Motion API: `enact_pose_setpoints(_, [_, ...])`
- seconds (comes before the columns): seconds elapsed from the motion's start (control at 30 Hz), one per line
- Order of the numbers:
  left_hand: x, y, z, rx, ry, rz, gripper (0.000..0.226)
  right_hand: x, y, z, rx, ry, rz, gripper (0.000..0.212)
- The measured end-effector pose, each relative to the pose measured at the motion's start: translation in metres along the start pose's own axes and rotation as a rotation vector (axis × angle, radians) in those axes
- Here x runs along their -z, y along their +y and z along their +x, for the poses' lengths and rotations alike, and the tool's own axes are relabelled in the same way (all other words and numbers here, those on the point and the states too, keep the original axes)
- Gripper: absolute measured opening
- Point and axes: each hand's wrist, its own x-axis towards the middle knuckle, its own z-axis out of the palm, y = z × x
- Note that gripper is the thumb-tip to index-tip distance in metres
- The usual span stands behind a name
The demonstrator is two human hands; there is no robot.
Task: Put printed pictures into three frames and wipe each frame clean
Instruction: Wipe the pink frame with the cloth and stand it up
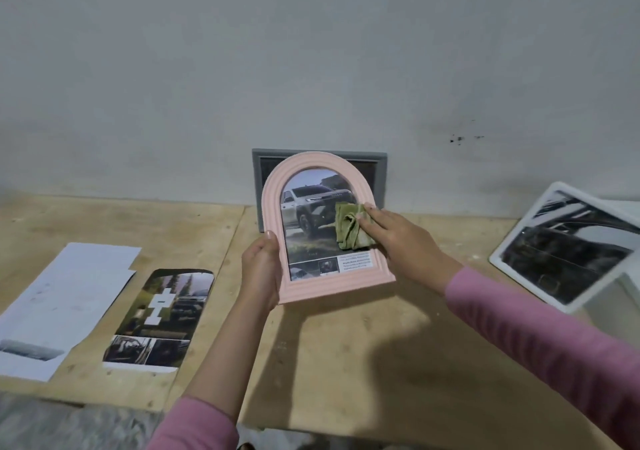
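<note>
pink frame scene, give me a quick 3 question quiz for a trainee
1. True or false: the pink frame lies flat on the table.
2. Which hand presses the green cloth on the glass?
3. Where does the grey frame stand? A) against the wall B) on the papers C) in the white frame

Key
1. False: the left hand holds it up, tilted.
2. The right hand.
3. A
</note>
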Motion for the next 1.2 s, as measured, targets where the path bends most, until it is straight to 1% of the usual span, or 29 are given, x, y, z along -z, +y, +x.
enact_pose_setpoints(0.1, [-0.008,0.003,-0.002,-0.023,0.036,-0.060,0.030,0.006,-0.005,-0.017,0.064,0.069,-0.035,0.068])
enact_pose_setpoints(0.13, [-0.009,0.004,0.000,-0.042,0.040,-0.074,0.030,0.010,-0.009,-0.022,0.085,0.049,-0.027,0.066])
enact_pose_setpoints(0.2, [-0.010,0.006,0.004,-0.074,0.058,-0.090,0.030,0.019,-0.015,-0.027,0.075,-0.096,0.033,0.061])
enact_pose_setpoints(0.27, [-0.010,0.009,0.004,-0.107,0.071,-0.043,0.031,0.030,-0.015,-0.028,-0.024,-0.241,0.171,0.052])
enact_pose_setpoints(0.3, [-0.010,0.009,0.004,-0.121,0.067,0.001,0.033,0.039,-0.014,-0.024,-0.117,-0.290,0.310,0.048])
enact_pose_setpoints(0.33, [-0.009,0.008,0.004,-0.132,0.053,0.042,0.035,0.047,-0.012,-0.020,-0.225,-0.294,0.489,0.044])
enact_pose_setpoints(0.37, [-0.008,0.007,0.004,-0.134,0.037,0.073,0.036,0.055,-0.010,-0.014,-0.322,-0.245,0.666,0.041])
enact_pose_setpoints(0.43, [-0.004,0.005,0.002,-0.142,0.000,0.137,0.033,0.067,-0.003,-0.002,-0.484,-0.035,0.895,0.043])
enact_pose_setpoints(0.5, [-0.002,0.005,-0.004,-0.150,-0.048,0.188,0.028,0.078,-0.001,0.012,-0.566,0.193,0.931,0.041])
enact_pose_setpoints(0.53, [-0.002,0.004,-0.007,-0.154,-0.080,0.198,0.028,0.081,-0.002,0.019,-0.556,0.270,0.883,0.044])
enact_pose_setpoints(0.57, [-0.003,0.003,-0.009,-0.156,-0.113,0.202,0.030,0.083,-0.004,0.026,-0.517,0.310,0.812,0.050])
enact_pose_setpoints(0.6, [-0.004,0.002,-0.011,-0.155,-0.147,0.209,0.032,0.081,-0.006,0.031,-0.467,0.314,0.722,0.057])
enact_pose_setpoints(0.63, [-0.005,0.001,-0.012,-0.148,-0.177,0.220,0.035,0.076,-0.009,0.037,-0.417,0.285,0.624,0.063])
enact_pose_setpoints(0.7, [-0.006,-0.001,-0.014,-0.136,-0.216,0.235,0.039,0.060,-0.017,0.043,-0.335,0.159,0.461,0.077])
enact_pose_setpoints(0.8, [-0.010,-0.001,-0.017,-0.153,-0.198,0.193,0.028,0.040,-0.040,0.043,-0.269,-0.006,0.355,0.094])
enact_pose_setpoints(0.9, [-0.010,0.001,-0.013,-0.157,-0.156,0.125,0.031,0.029,-0.069,0.032,-0.127,-0.086,0.279,0.097])
enact_pose_setpoints(1.03, [0.001,0.008,-0.005,-0.158,-0.143,0.007,0.030,0.017,-0.090,0.009,0.064,-0.194,0.321,0.097])
enact_pose_setpoints(1.13, [0.007,0.015,-0.004,-0.184,-0.074,-0.014,0.040,0.014,-0.092,-0.008,0.226,-0.257,0.346,0.091])
enact_pose_setpoints(1.2, [0.008,0.019,-0.006,-0.193,-0.055,-0.001,0.043,0.019,-0.088,-0.013,0.255,-0.301,0.380,0.081])
